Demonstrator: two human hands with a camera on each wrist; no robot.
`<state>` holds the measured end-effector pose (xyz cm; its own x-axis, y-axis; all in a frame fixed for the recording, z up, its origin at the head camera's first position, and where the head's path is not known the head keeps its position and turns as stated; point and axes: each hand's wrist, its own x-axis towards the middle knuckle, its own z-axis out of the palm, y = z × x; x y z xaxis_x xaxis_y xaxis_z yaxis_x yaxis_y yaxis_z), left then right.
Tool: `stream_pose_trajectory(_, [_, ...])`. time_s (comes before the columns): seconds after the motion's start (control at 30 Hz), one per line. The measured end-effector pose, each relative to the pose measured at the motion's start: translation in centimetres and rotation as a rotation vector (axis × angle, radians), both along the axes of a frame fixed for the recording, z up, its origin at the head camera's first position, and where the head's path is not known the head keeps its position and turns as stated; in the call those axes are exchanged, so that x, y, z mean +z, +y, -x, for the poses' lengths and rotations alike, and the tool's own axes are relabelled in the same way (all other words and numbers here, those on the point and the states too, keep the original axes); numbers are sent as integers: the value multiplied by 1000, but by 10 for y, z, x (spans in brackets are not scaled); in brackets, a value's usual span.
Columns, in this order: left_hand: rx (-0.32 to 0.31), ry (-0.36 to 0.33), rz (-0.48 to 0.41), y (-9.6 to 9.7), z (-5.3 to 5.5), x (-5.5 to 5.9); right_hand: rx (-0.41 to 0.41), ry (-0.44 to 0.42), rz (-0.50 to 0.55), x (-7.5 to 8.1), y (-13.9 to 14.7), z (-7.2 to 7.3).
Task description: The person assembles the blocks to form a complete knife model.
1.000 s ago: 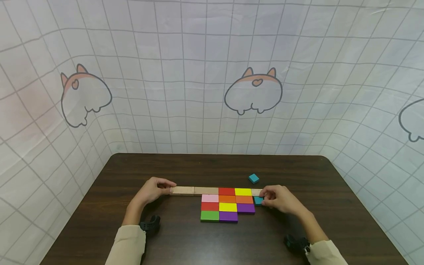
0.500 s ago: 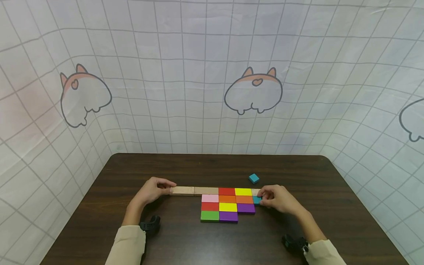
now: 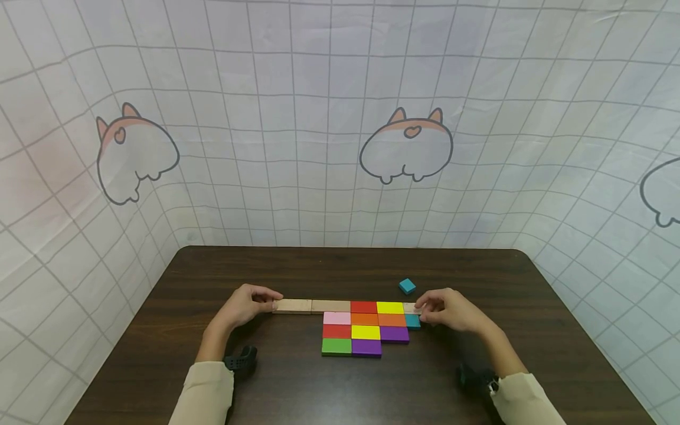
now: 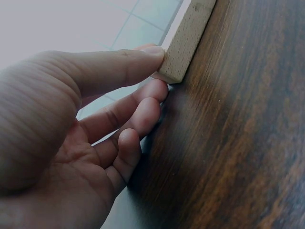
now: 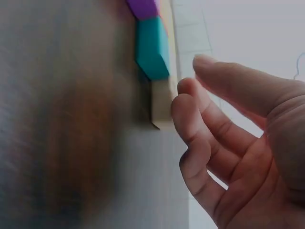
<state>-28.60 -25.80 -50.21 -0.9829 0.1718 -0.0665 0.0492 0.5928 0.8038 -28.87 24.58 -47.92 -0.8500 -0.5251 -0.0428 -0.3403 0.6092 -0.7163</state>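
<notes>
At the left end of a row of plain wooden blocks, my left hand (image 3: 245, 307) pinches the end of one wooden block (image 3: 293, 306). Its thumb (image 4: 153, 52) lies on that block's corner in the left wrist view, the other fingers loosely bent. On the right, my right hand (image 3: 451, 310) hovers beside a small teal block (image 3: 412, 321) and the short wooden block (image 3: 410, 308) behind it. In the right wrist view its bent fingers (image 5: 186, 114) hold nothing and stand off from the teal block (image 5: 152, 47), which sits flush against its neighbours.
Red, yellow, orange, pink, green and purple blocks fill the stepped pattern, among them a green block (image 3: 336, 346) and a purple block (image 3: 366, 348). Another teal block (image 3: 407, 286) lies apart behind the row. The dark table (image 3: 297, 389) meets a gridded cloth backdrop (image 3: 303, 206).
My right hand has slid the teal block left against the orange one, let go and lifted slightly away. The left hand has stayed still on the wooden block.
</notes>
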Motion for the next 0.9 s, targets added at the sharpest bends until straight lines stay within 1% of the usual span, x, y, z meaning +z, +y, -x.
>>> stream_pose_trajectory(0.07, [-1,0,0,0,0,0,3,-2,22,2,3,7])
stream_pose_trajectory(0.17, [-1,0,2,0,0,0,-17,2,56,3,7,19])
stream_pose_trajectory(0.37, [-1,-1,4,-1,0,1,-108,24,96,-6,10,43])
stream_pose_trajectory(0.43, [-2,-3,3,-1,0,1,-119,17,105,-9,10,49])
stream_pose_trajectory(0.63, [2,-4,1,-1,0,1,-84,30,46,-15,3,64])
stream_pose_trajectory(0.83, [-5,-1,-1,-1,0,0,-36,17,3,-15,-5,69])
stream_pose_trajectory(0.9, [-5,-2,0,-1,0,1,-33,16,-8,-14,-7,70])
